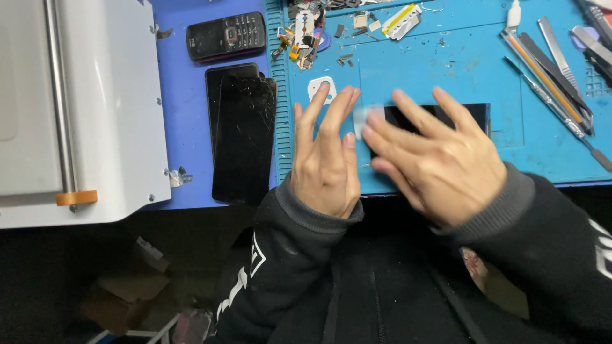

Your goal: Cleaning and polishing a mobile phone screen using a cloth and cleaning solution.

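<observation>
Bright blue mat [446,70], darker blue surface [185,83], black keypad phone [226,35], black screen [243,137] — cracked with white lines, white machine [108,95], orange tape [76,198].

Cracked phones [242,137] lie left of the mat [459,70] — tools [554,70] probably on its right.
</observation>
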